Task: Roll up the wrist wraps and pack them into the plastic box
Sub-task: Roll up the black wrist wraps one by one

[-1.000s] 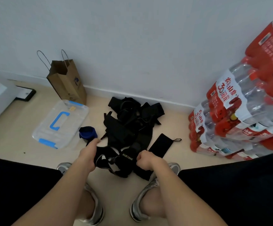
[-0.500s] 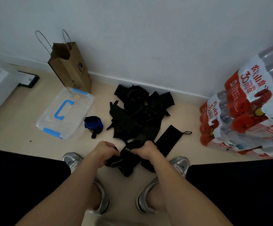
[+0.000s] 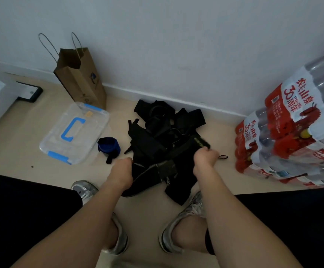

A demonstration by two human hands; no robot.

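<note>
The person crouches over the floor (image 3: 17,136), both forearms reaching forward. The left hand (image 3: 121,171) and the right hand (image 3: 204,158) each hold one end of a black wrist wrap (image 3: 184,148), which runs slack between them just above the near edge of a pile of black wraps (image 3: 157,128). The fingers of both hands are curled closed on the fabric. The right hand pinches the end that carries pale lettering, and the left grips the lower end, though its fingertips are hidden behind the hand.

The pile lies on the floor close to the wall (image 3: 157,45), at the middle of the scene. Just left of it sits a rolled blue wrap (image 3: 108,147) with a black tail. Left of that, near but apart, is the clear plastic box (image 3: 91,122), its lid on, with a blue handle and blue latches.

A brown paper bag (image 3: 81,78) stands upright against the wall just beyond the box. Shrink-wrapped packs of bottled water (image 3: 292,132) are stacked at the right. Two silver shoes (image 3: 83,190) show below the forearms.
</note>
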